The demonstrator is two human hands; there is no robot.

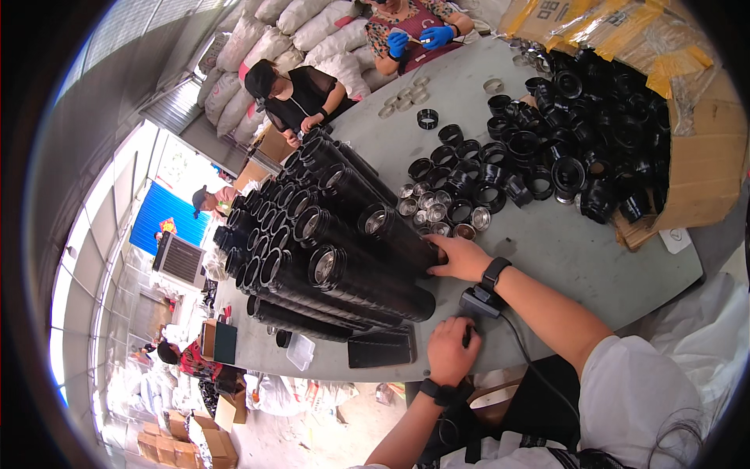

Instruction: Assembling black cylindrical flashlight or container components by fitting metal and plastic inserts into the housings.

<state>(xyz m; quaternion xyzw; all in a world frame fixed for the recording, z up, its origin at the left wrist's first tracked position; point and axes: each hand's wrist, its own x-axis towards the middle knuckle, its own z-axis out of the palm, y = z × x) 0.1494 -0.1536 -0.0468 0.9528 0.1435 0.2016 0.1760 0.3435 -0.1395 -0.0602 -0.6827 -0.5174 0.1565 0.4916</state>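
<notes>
Tall stacks of black ring-shaped parts (pixel 359 273) stand close together on the grey table, with silvery metal showing in several top openings. My right hand (pixel 462 258) is curled round a black part at the foot of the nearest right-hand stack (pixel 402 234); its fingertips are partly hidden. Near the table's front edge, my left hand (pixel 451 349) is closed on a small black piece (pixel 467 336). Beyond my right hand lie several small silver metal cups (pixel 437 211) and loose black rings (pixel 491 195).
A cardboard box (pixel 707 148) spills a heap of black parts (pixel 578 133) at the right. A dark flat tray (pixel 381 348) and clear plastic box (pixel 300 352) lie front left. A cable (pixel 531 356) hangs from my right wrist. Two people work across the table.
</notes>
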